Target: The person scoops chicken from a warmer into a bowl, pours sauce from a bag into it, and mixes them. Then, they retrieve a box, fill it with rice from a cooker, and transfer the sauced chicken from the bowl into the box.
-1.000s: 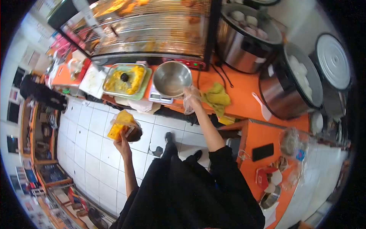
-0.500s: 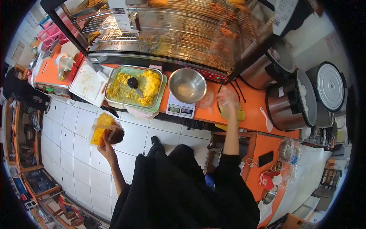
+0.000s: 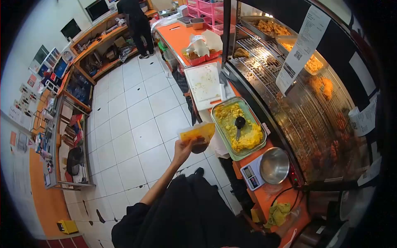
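Observation:
My left hand (image 3: 183, 151) grips a clear plastic packet (image 3: 197, 133) with yellow food and something dark brown in it, held out above the tiled floor. Low on the right, my right hand (image 3: 292, 215) is beside a crumpled yellow-green cloth (image 3: 278, 214) on the orange counter; its fingers are too blurred to make out. Between the hands stand a glass tray (image 3: 215, 120) of yellow food with a black-knobbed scoop (image 3: 240, 122) in it, and a steel bowl (image 3: 274, 165) on a white kitchen scale (image 3: 251, 174).
A heated display case (image 3: 306, 111) with fried food lines the counter's back. Beyond the tray lie a white cutting board (image 3: 203, 82) and a red box (image 3: 202, 58). A person in black (image 3: 136, 25) stands at the far shelves. Dark cookers (image 3: 320, 231) sit at lower right.
My view has turned to the left, bringing more floor and the far person into sight. The packet stays in my left hand. My right hand stays near the cloth.

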`<state>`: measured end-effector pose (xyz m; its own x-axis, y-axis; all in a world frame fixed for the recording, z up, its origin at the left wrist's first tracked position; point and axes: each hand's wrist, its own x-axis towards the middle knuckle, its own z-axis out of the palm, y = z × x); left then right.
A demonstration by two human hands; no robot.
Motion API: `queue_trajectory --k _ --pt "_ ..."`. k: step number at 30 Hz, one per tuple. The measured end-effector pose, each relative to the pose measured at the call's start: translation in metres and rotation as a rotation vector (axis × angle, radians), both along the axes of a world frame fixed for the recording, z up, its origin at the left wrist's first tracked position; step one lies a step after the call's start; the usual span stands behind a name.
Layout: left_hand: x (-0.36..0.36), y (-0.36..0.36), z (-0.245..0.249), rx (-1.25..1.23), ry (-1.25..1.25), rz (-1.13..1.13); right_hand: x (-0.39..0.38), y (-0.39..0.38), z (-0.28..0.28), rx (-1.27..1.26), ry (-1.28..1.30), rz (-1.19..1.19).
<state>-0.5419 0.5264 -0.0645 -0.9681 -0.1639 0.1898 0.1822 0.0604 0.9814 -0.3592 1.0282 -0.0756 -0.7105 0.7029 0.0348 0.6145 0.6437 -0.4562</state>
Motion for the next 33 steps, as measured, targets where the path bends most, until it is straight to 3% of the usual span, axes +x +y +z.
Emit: queue_trajectory --k 5,9,12,14,19,22,25,26,30,33 --pt "0.018 0.002 -0.007 0.031 0.024 0.084 0.015 -0.085 0.013 -0.367 0.286 -0.062" --pt "0.032 0.002 -0.004 0.013 -0.026 0.132 0.037 -0.088 0.057 -0.526 0.393 -0.136" --pt "0.035 0.006 -0.006 0.054 -0.013 0.137 0.019 -0.077 0.085 -0.324 0.408 0.082" --pt "0.034 0.009 -0.013 0.091 0.026 0.135 -0.02 -0.084 0.071 0.047 0.426 0.311" --pt "0.044 0.017 -0.016 0.116 -0.005 0.106 -0.068 -0.07 0.015 0.113 0.216 0.483" --pt "0.052 0.023 -0.016 0.122 -0.003 0.115 -0.067 -0.094 0.035 0.32 0.348 0.655" --pt "0.061 0.018 -0.02 0.105 -0.05 0.102 -0.041 -0.127 0.078 0.264 0.627 0.469" --pt "0.064 0.017 -0.022 0.101 -0.076 0.087 -0.03 -0.106 0.038 -0.064 0.788 0.18" --pt "0.067 0.013 -0.048 0.131 -0.034 0.174 0.038 -0.076 -0.064 0.693 -0.214 0.112" --pt "0.072 0.008 -0.055 0.087 0.038 0.23 0.078 -0.013 -0.224 0.538 -0.062 0.118"
